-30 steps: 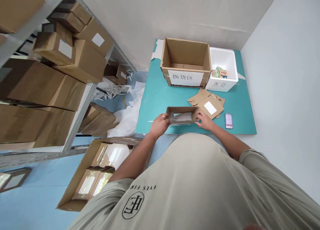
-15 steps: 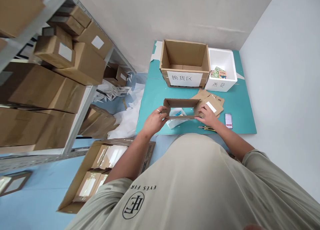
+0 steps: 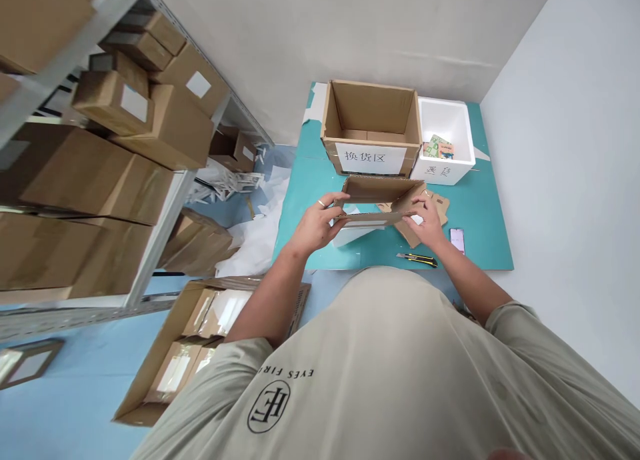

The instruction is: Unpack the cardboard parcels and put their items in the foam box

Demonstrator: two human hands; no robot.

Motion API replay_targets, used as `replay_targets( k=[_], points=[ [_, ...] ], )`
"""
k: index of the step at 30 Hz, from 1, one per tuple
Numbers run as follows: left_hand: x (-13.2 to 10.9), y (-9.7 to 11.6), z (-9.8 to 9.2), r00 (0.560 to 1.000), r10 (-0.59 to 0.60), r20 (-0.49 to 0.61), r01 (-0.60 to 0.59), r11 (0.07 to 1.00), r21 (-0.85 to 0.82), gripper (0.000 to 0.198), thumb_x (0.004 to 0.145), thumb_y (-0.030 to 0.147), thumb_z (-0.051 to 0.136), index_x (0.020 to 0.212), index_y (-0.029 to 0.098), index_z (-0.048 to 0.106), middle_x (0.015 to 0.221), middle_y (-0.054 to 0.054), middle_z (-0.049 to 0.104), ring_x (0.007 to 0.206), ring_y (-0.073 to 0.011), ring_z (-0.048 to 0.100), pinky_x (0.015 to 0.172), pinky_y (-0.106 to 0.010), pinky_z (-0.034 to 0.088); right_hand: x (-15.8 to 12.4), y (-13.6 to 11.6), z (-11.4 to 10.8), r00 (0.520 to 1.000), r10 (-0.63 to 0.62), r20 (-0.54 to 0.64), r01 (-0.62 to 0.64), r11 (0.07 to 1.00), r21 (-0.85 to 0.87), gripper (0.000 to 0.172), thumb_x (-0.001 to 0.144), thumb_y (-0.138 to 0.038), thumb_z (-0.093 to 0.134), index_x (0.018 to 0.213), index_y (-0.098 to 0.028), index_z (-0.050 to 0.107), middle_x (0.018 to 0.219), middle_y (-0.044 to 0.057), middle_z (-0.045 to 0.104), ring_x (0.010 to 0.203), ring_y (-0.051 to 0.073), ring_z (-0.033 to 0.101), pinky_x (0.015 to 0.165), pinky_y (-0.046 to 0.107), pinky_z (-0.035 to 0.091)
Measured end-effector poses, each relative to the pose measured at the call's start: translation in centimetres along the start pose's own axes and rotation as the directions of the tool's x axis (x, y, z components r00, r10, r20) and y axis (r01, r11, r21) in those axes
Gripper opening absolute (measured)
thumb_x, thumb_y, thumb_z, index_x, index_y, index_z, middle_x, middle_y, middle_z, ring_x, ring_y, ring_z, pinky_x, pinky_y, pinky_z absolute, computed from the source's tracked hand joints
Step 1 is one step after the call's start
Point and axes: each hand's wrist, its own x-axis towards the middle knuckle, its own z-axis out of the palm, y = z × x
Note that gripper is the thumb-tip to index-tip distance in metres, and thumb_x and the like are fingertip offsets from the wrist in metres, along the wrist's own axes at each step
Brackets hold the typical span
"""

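Between my hands is a small brown cardboard box [image 3: 370,219], open through the middle so the table shows inside it. My left hand [image 3: 320,227] grips its left end, a ring on one finger. At the right end, my right hand [image 3: 425,220] pinches the cardboard wall with thumb and fingers. Beneath the box, a white item [image 3: 357,235] lies partly hidden on the green table [image 3: 305,247]. Flattened cardboard pieces [image 3: 440,205] lie under and beyond my right hand. Nearer to me rests a yellow and black box cutter [image 3: 417,259].
Behind stand a large labelled carton [image 3: 373,160] and a white foam box [image 3: 450,170] with small packets inside. A phone [image 3: 457,239] lies at the right. Shelves of cartons [image 3: 125,160] rise on the left; an open carton of packages [image 3: 150,373] sits on the floor.
Both hands have moved the cardboard box away from me and slightly right. It is now tilted, with its far edge near the large carton. The box cutter is more fully visible.
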Motion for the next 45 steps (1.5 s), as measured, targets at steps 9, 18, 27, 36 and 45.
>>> replay_targets(
  k=[9, 18, 27, 36, 45],
  points=[
    [3.1, 0.6, -0.3, 0.992, 0.096, -0.079, -0.099, 0.995, -0.032, 0.026, 0.112, 0.038, 0.066, 0.090, 0.025, 0.072, 0.149, -0.011, 0.077, 0.131, -0.0280, 0.076, 0.111, -0.047, 0.065, 1.1, 1.9, 0.2, 0.966, 0.199, -0.166, -0.119, 0.908, 0.401, 0.122, 0.086, -0.068, 0.097, 0.184, -0.040, 0.028, 0.195, 0.013, 0.023, 0.179, 0.042, 0.029, 0.137, 0.069, 0.045],
    [3.7, 1.2, 0.6, 0.991, 0.137, 0.000, -0.135, 0.974, -0.183, 0.029, 0.114, 0.041, 0.063, 0.093, 0.024, 0.072, 0.138, -0.013, 0.084, 0.132, -0.0276, 0.080, 0.112, -0.044, 0.066, 2.4, 7.4, 2.6, 0.922, 0.387, -0.027, -0.288, 0.730, 0.620, 0.132, 0.066, -0.060, 0.107, 0.177, -0.038, 0.040, 0.183, 0.013, 0.050, 0.166, 0.032, 0.053, 0.136, 0.060, 0.049],
    [4.3, -2.4, 4.3, 0.940, -0.167, -0.299, 0.105, 0.972, -0.212, 0.046, 0.110, 0.057, 0.074, 0.142, 0.024, 0.067, 0.147, -0.017, 0.078, 0.138, -0.0314, 0.077, 0.113, -0.046, 0.063, -0.2, 8.6, 2.5, 0.850, 0.525, 0.035, -0.424, 0.644, 0.637, 0.058, 0.065, -0.056, 0.107, 0.107, -0.022, 0.082, 0.118, 0.012, 0.090, 0.121, 0.038, 0.082, 0.119, 0.062, 0.063],
    [2.4, -8.3, 14.7, 0.787, -0.614, 0.067, 0.561, 0.665, -0.492, 0.097, 0.075, 0.046, 0.103, 0.158, 0.017, 0.060, 0.141, -0.018, 0.078, 0.126, -0.0304, 0.075, 0.112, -0.044, 0.061, -0.8, 10.0, 2.7, 0.802, 0.590, -0.092, -0.313, 0.546, 0.777, 0.066, 0.072, -0.062, 0.100, 0.121, -0.029, 0.070, 0.126, 0.008, 0.088, 0.124, 0.030, 0.083, 0.120, 0.057, 0.064],
    [-0.5, -8.6, 18.4, 0.731, -0.626, 0.272, 0.680, 0.634, -0.368, 0.070, 0.072, 0.027, 0.092, 0.137, 0.012, 0.074, 0.089, -0.004, 0.078, 0.089, -0.0274, 0.074, 0.089, -0.040, 0.061, -3.1, 13.8, 2.8, 0.662, 0.733, -0.155, -0.353, 0.488, 0.798, 0.053, 0.077, -0.049, 0.097, 0.114, -0.027, 0.066, 0.117, 0.007, 0.087, 0.112, 0.025, 0.084, 0.112, 0.055, 0.068]
  ],
)
